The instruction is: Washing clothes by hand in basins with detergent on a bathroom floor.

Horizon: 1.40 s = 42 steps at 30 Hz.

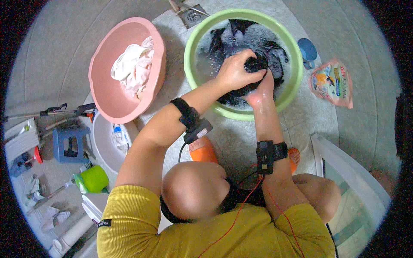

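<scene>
A green basin (pixel 188 64) holds sudsy water with dark wet cloth (pixel 278 58) spread through it. Over the basin's middle, my left hand (pixel 235 71) is closed round a bunched part of the black cloth (pixel 257 63), which pokes out between thumb and fingers. My right hand (pixel 263 88) reaches in from the near side, wet at the wrist, right beside the left. Its fingers are hidden behind the left hand and the cloth, so their grip does not show.
Left of the basin stands a pink tub (pixel 105 81) with white and pale pink cloth (pixel 134 69). A blue cup (pixel 307 49) and a detergent pouch (pixel 332 83) lie to the right. A white basin (pixel 101 142), blue stool (pixel 69 144) and green container (pixel 94 179) are at left. A floor drain (pixel 193 17) lies beyond.
</scene>
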Available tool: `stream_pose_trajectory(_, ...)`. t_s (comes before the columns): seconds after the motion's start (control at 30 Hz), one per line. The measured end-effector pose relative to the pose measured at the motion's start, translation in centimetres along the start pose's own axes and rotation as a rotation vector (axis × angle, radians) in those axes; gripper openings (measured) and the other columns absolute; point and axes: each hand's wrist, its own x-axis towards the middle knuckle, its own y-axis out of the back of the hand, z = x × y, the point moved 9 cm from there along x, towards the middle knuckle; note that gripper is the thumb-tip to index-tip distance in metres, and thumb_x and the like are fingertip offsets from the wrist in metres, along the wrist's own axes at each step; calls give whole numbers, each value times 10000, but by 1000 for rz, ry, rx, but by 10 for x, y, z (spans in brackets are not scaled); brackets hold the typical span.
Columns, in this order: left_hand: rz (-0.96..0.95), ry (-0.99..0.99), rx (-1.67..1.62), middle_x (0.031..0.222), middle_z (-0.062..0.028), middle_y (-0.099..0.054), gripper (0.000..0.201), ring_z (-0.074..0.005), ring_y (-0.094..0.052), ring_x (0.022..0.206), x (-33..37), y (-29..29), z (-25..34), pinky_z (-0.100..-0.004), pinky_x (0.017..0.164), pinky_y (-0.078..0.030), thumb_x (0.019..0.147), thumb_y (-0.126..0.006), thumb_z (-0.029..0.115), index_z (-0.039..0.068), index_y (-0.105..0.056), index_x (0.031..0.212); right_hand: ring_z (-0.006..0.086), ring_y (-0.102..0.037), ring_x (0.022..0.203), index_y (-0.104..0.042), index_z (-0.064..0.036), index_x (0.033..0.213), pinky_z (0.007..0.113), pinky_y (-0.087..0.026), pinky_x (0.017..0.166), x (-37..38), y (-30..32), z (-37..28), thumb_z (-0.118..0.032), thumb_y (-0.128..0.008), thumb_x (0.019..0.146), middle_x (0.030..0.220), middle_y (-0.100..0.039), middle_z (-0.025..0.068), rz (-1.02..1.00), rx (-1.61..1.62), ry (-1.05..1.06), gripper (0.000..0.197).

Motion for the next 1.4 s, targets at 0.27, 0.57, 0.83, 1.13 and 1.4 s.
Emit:
stream_pose_trajectory(0.27,261,436,-558,822,-123,-554,421,-204,-533,730,-4,56,-81,-302,673,-413,627,-602,327,5,-514,885,355,-272,1103,-135,-79,1227,495,-255,868,-19,-49,4,-460,-267,796,1263,-154,145,-52,-336,-190,591)
stream_pose_trajectory(0.57,660,377,-973,988,-124,-509,406,-272,-497,896,-20,253,-78,-398,821,-375,766,-322,322,32,-476,1004,257,-276,1118,-218,-65,1205,399,-239,901,-1,4,-24,-355,-352,809,1227,-250,138,-40,-348,-22,509)
stream_pose_trajectory(0.83,873,1,-1044,1019,-119,-486,390,-285,-454,952,-65,357,-144,-417,812,-371,775,-257,279,55,-447,1032,243,-264,1121,-244,-73,1202,381,-228,906,5,20,-25,-326,-393,797,1224,-263,124,62,-403,2,500)
stream_pose_trajectory(1.13,769,744,-668,1013,-115,-431,349,-193,-439,859,-85,287,-222,-314,676,-401,745,-492,249,51,-435,1027,270,-446,931,-387,-28,1109,388,-346,798,9,33,-56,-312,-525,721,1093,-420,137,278,-892,344,500)
stream_pose_trajectory(1.4,-361,155,-104,910,-49,-535,290,-123,-490,843,0,75,-78,-235,759,-382,758,-507,234,26,-509,960,278,-391,1041,-327,-115,1178,418,-298,833,15,16,-12,-456,-562,606,1121,-415,152,55,-2363,151,706)
